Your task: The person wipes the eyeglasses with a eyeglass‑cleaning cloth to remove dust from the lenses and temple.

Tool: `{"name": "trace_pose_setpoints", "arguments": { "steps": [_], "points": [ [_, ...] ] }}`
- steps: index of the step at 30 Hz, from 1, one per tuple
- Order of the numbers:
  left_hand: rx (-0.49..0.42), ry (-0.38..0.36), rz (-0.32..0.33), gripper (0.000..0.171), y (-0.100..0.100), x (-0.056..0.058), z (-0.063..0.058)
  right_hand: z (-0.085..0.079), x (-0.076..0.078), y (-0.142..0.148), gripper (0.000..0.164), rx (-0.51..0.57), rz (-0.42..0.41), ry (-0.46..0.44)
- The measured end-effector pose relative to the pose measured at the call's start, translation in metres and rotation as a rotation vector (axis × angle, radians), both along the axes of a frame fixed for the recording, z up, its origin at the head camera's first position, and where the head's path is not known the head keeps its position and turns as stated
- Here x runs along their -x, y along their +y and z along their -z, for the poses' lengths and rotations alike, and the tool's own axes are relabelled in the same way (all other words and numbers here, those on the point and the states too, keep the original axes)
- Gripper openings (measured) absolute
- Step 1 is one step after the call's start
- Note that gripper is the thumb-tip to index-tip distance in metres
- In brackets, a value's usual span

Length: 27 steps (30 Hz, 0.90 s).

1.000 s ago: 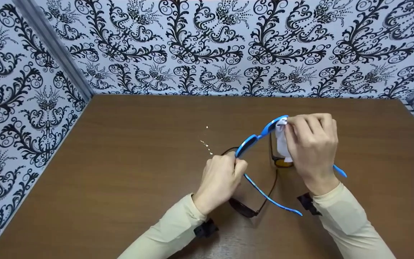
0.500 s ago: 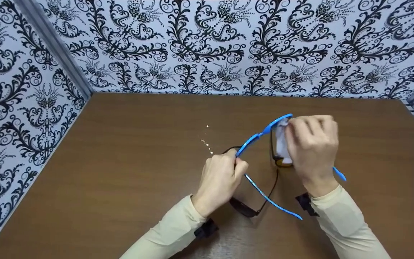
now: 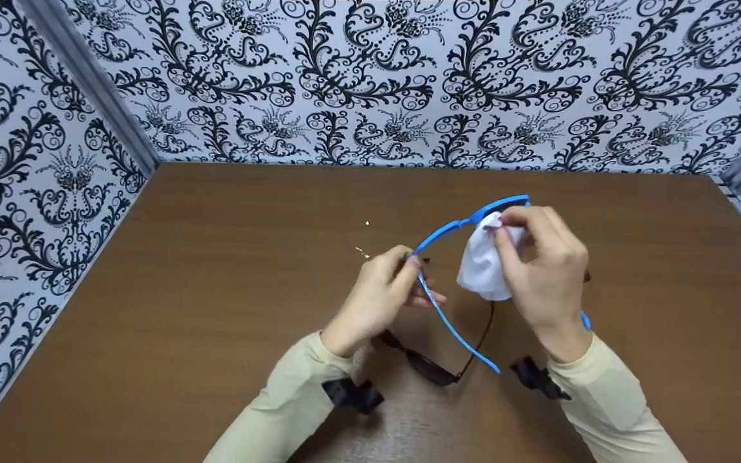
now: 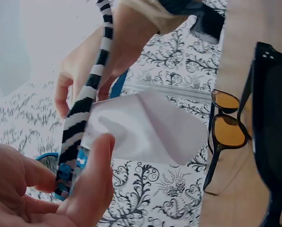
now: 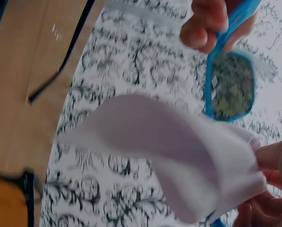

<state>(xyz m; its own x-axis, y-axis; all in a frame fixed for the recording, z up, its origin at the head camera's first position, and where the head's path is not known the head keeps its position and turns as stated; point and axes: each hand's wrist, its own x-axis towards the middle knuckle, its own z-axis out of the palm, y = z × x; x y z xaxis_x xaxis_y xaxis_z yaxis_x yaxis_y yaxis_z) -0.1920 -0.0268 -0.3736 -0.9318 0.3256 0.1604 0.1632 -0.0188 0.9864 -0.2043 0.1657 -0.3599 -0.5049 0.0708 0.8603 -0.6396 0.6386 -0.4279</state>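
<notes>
Blue-framed sunglasses (image 3: 448,228) are held up above the table with both temples unfolded toward the person. My left hand (image 3: 374,289) pinches them at the hinge corner; in the left wrist view that temple (image 4: 91,87) shows black and white stripes on its inner side. My right hand (image 3: 547,276) pinches a white cloth (image 3: 483,263) by its upper edge, right at the far lens. The cloth hangs down loosely from the fingers. In the right wrist view, one dark lens (image 5: 233,85) shows uncovered beside the cloth, and the other is hidden behind it.
Dark sunglasses (image 3: 431,370) lie on the brown table (image 3: 216,289) below the hands. Glasses with amber lenses (image 4: 228,130) lie farther off, mostly hidden from the head view. Patterned walls (image 3: 370,83) close off the back and left.
The cloth has dropped away from the lens and now hangs wider, to the left. The left hand has turned and its fingers have loosened. The sunglasses have tilted and risen slightly.
</notes>
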Motion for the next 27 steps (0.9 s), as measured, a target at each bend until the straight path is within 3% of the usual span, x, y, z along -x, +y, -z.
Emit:
{"name": "trace_pose_setpoints", "arguments": {
  "steps": [2, 5, 14, 27],
  "points": [
    [-0.060, -0.077, 0.020, 0.020, -0.003, 0.002, 0.000, 0.001, -0.004, -0.005, 0.012, -0.011, -0.014, -0.020],
    [-0.074, -0.119, 0.012, 0.021, -0.007, 0.004, 0.000, 0.002, -0.010, -0.012, 0.013, -0.029, -0.030, -0.047],
    [-0.026, -0.100, -0.105, 0.017, -0.020, 0.010, -0.003, -0.006, -0.025, -0.013, 0.019, -0.120, -0.047, -0.177],
    [0.020, -0.145, -0.193, 0.017, -0.052, 0.021, -0.010, -0.038, -0.033, 0.029, 0.018, 0.072, -0.066, -0.271]
  ]
}}
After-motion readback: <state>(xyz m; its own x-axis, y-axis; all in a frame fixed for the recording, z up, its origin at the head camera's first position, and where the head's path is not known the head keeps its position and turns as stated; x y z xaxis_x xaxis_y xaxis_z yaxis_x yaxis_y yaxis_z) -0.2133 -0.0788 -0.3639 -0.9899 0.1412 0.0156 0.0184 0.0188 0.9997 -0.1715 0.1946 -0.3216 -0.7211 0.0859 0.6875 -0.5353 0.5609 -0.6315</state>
